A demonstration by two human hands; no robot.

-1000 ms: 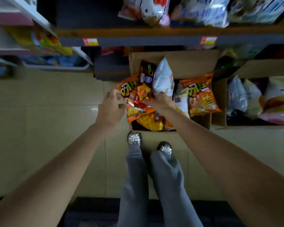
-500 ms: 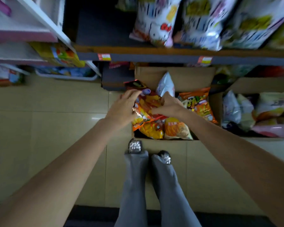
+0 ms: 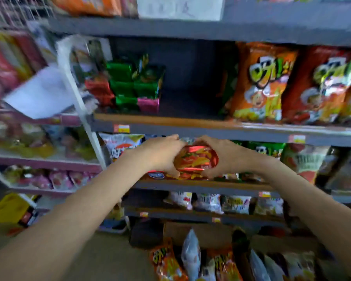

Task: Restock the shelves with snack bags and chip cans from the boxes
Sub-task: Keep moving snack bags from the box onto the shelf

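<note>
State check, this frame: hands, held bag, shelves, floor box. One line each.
left hand: grips the red snack bag's left side
right hand: grips its right side
red snack bag: held at the middle shelf front
upper shelf: partly stocked, dark gap mid-shelf
cardboard box: open on floor, bags inside

The edges of a red snack bag [image 3: 196, 161] are covered by both hands, shelves at left [image 3: 28, 118] are blurred, and floor boxes [image 3: 201, 234] are cropped below

One head-worn view, looking forward and slightly down, close to the shelves [image 3: 211, 128]; boxes [image 3: 190, 232] sit near, along the bottom edge.
</note>
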